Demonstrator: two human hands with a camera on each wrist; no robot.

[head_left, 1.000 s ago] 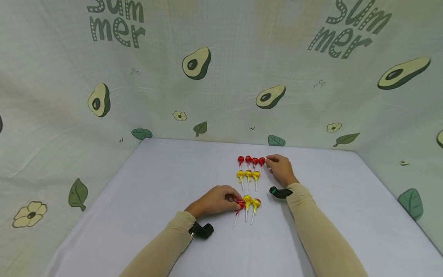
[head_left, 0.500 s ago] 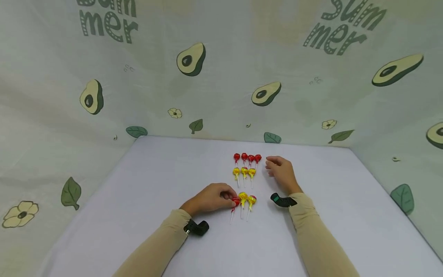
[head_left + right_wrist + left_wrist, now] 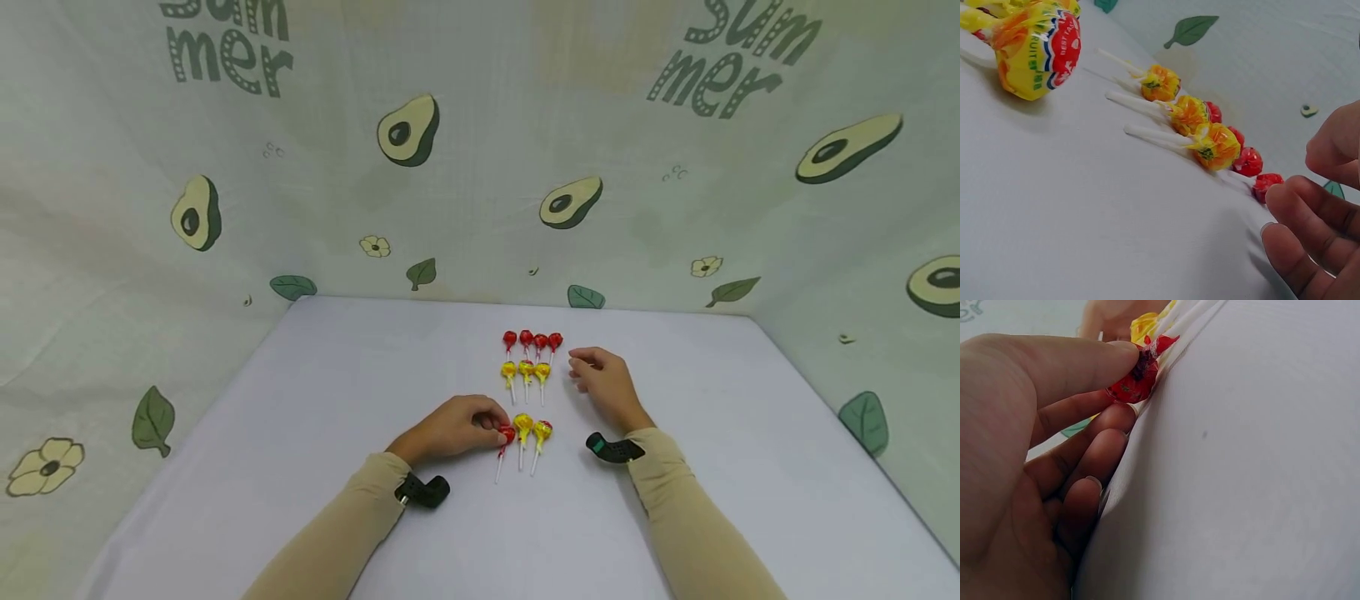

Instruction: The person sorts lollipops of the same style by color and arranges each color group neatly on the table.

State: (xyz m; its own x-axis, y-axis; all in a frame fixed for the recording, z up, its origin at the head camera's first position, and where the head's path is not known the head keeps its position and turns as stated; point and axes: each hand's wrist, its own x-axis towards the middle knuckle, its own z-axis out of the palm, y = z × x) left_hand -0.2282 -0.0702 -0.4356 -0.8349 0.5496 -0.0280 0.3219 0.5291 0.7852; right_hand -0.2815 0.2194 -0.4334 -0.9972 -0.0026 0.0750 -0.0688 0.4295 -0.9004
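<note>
My left hand [image 3: 459, 429] pinches the head of a red lollipop [image 3: 507, 434] between thumb and forefinger; its white stick points toward me on the table. In the left wrist view the thumb lies over the red wrapper [image 3: 1135, 382]. Beside it, to the right, lie two yellow lollipops [image 3: 522, 427]. My right hand [image 3: 606, 385] hovers over the table with loosely curled fingers and nothing in them. Nearest to it is the rightmost of the red lollipops [image 3: 555, 340] in the back row, apart from the fingertips in the head view.
In front of the red row, three yellow lollipops [image 3: 527, 369] lie side by side, sticks toward me. A white cloth covers the table [image 3: 360, 358]. Behind and at the sides hangs a printed curtain [image 3: 480, 167] with avocados and leaves.
My right hand has drawn away from the rightmost red lollipop in the back row, to the right and slightly toward me. The left hand keeps its pinch. The head view has shifted a little.
</note>
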